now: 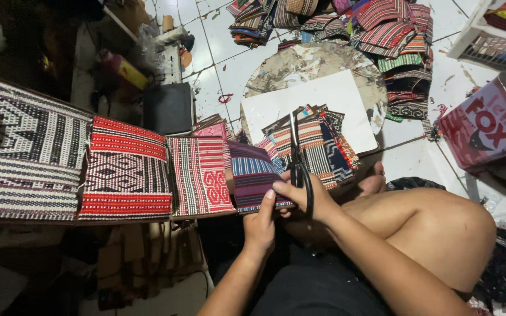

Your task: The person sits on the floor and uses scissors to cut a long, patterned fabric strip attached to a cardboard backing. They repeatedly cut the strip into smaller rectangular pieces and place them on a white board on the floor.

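Head view
Strip direction: the joined strip of woven panels (130,169) runs with its long axis left to right across the picture, its right end at the hands and its left end running out of the frame.
Scissors direction: the black scissors (297,161) stand nearly upright in the picture, blades pointing away from the person toward the white sheet (323,96), handles toward the body.
Strip look: flat rectangular panels set edge to edge; black and white patterned at far left, then red with a diamond band, then red and pink stripes, then a purple and blue striped end panel (253,175) that curves slightly.
Left hand: the left hand (262,225) pinches the lower right corner of the purple and blue panel, thumb on top, fingers beneath.
Right hand: the right hand (306,196) is closed through the scissor handles, just right of the panel's edge and touching the left hand.
Position: the strip lies to the left of both hands, above the person's lap.
Nearby: a stack of loose woven pieces (317,143) lies on the white sheet just beyond the scissors; a bent bare knee (434,234) is on the right.
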